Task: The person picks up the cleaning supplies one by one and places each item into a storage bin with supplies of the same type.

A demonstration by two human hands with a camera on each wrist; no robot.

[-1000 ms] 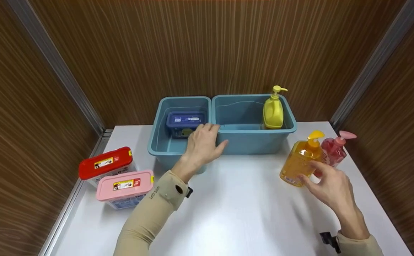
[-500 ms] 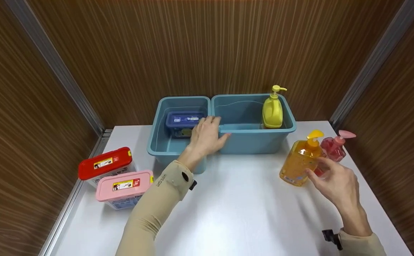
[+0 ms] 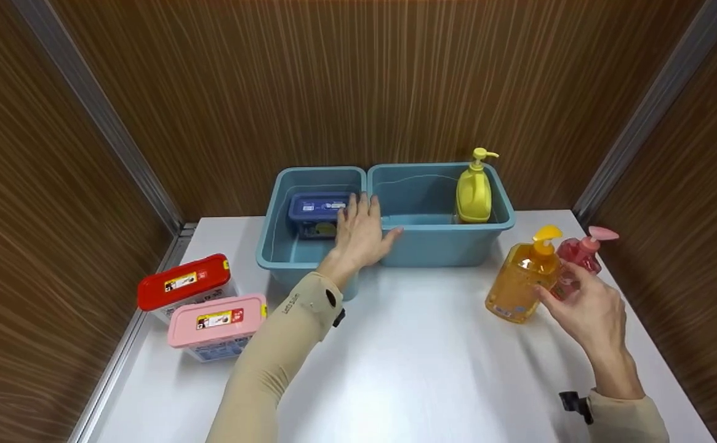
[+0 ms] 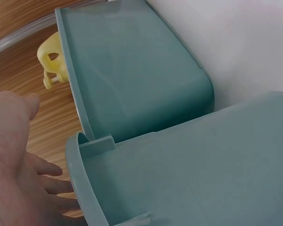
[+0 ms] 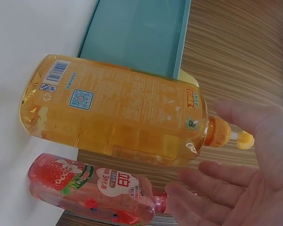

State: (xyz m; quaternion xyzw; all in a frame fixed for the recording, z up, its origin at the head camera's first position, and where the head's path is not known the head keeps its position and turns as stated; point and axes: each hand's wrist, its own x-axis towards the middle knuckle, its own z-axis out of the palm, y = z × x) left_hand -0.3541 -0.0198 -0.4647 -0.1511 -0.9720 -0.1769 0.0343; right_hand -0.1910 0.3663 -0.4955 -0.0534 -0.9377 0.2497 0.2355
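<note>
My left hand is over the front corner where two blue-green bins meet, fingers spread and straight. In the left wrist view it hovers beside the rim of the left bin. A purple-lidded tub stands inside that bin, partly covered by my fingertips. My right hand is at the right side of an orange pump bottle, thumb and fingers apart. In the right wrist view the thumb is near the bottle's neck and the relaxed fingers reach toward the gap beside a pink pump bottle.
A yellow pump bottle stands at the right end of the right bin. On the white table, a red-lidded tub and a pink-lidded tub stand at the left. Wood-grain panels enclose the back and sides.
My left hand has moved slightly forward and to the right, its fingers straightening. My right hand has shifted slightly to the right along the orange bottle. The bottles and bins stay in place.
</note>
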